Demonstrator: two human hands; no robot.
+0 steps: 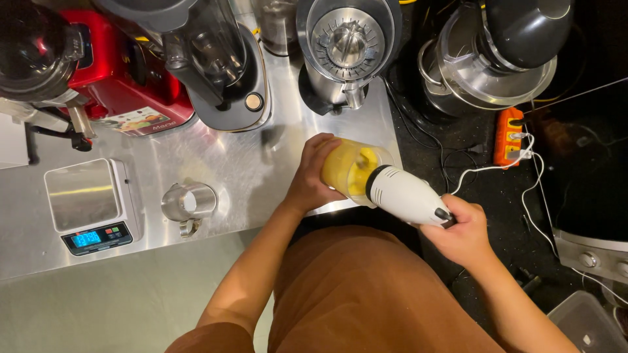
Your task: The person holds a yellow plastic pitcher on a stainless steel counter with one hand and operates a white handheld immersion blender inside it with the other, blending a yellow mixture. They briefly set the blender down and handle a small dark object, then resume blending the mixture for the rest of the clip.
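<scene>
Blender shaft hidden inside beaker (350, 171), behind yellow contents. Left hand (314, 173) covers beaker's near wall. Right hand (463, 232) hides blender (405, 195) handle end. Red appliance (124, 78), dark jug (33, 49), mixer (504, 52) cut off at top edge. Scale (88, 208) digits too small to tell.

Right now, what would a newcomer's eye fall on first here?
First, the white hand blender at centre, held by the right hand and plunged into a clear beaker of yellow food that the left hand steadies at the steel counter's edge. Then the red appliance, upper left.
</scene>
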